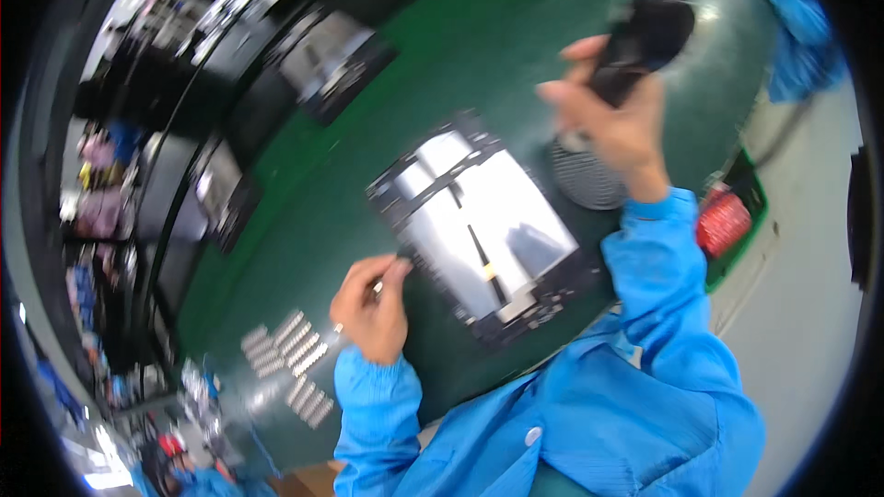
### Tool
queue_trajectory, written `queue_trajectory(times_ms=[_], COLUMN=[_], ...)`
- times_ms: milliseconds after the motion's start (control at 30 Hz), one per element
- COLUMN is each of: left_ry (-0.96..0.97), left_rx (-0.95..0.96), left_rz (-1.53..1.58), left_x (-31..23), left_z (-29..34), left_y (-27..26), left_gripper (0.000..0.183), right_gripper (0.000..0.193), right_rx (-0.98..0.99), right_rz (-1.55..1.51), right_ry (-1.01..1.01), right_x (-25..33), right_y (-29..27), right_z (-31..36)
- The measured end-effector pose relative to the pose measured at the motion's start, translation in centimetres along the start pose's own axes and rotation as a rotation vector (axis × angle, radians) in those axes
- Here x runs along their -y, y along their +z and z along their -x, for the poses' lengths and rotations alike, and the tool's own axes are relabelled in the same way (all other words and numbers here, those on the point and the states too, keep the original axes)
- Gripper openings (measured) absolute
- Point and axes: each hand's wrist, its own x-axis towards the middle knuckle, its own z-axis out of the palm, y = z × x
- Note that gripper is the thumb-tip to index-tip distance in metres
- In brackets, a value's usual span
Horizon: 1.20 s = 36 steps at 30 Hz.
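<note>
My left hand (pixel 371 306) is closed beside the near left edge of an opened tablet-like device, its thumb and fingers pinched together. A tiny metallic bit shows at the fingers, too small to name. The opened device (pixel 543 221) lies flat, with a black frame, shiny silver panels and a dark strip with a yellow band down its middle. Raised at the upper right, my right hand (pixel 626 129) is wrapped round a black rounded tool (pixel 656 29), blurred by motion. Below that hand lies a grey ribbed disc (pixel 585 177), partly covered by it.
Small metal parts (pixel 299 340) lie in rows at the left on the green table (pixel 304 212). A green basket (pixel 761 207) with a red bundle (pixel 723 223) stands at the right. Similar opened devices (pixel 331 60) lie farther off. Another person's blue sleeve (pixel 799 14) shows at the upper right.
</note>
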Motion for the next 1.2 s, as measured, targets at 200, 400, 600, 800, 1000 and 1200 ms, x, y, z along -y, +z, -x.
queue_trajectory(times_ms=[200, 400, 600, 800, 1000, 1200], left_ry=[-0.334, -0.301, -0.171, -0.294, -0.44, -0.495], left_rx=[0.029, 0.072, 0.063, 0.108, 0.312, 0.328], left_rz=[0.372, 0.254, 0.168, 0.197, 0.242, 0.222], left_x=[0.8, 1.3, 3.5, 3.2, 2.8, 3.0], left_z=[1.5, 0.9, -0.2, -0.5, -2.5, -2.6], left_y=[-1.1, -0.7, -0.4, -0.9, -2.7, -3.0], left_gripper=[0.011, 0.008, 0.01, 0.017, 0.021, 0.016], right_gripper=[0.035, 0.039, 0.044, 0.046, 0.037, 0.035], right_rx=[0.004, 0.105, 0.24, 0.473, 0.525, 0.535], right_rz=[-0.109, -0.15, -0.116, -0.178, -0.298, -0.231], right_ry=[-0.277, -0.293, -0.325, -0.289, -0.104, -0.134], right_x=[2.6, 4.4, 5.5, 5.6, 3.3, 1.8], right_y=[0.2, 3.4, 6.1, 11.3, 16.1, 17.2], right_z=[1.9, 4.2, 5.9, 7.1, 7.7, 7.7])
